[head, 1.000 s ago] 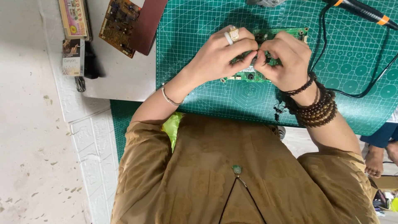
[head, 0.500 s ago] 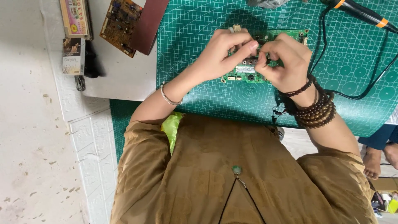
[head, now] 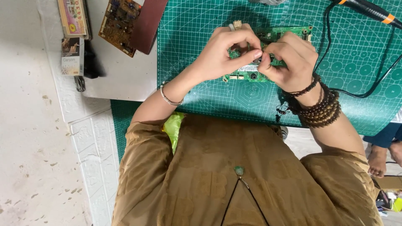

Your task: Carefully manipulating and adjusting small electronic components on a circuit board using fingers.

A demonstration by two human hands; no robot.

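Note:
A green circuit board (head: 289, 32) lies on a green cutting mat (head: 201, 37). Both my hands are over it, fingertips meeting at the board's middle. My left hand (head: 226, 52), with a ring and a thin silver bracelet, pinches a small part on the board with thumb and forefinger. My right hand (head: 289, 60), wrist wrapped in brown bead bracelets, also has its fingers curled on that spot. The part between the fingertips is too small and hidden to name.
A brown circuit board (head: 119, 25) and a dark red flat piece (head: 146, 23) lie at the mat's left edge. Small boxes (head: 73, 37) sit further left. A black tool with orange bands (head: 368, 9) and its black cable (head: 360, 90) lie at the right.
Both hands have shifted slightly up over the board and the fingertips have drawn closer together at its middle.

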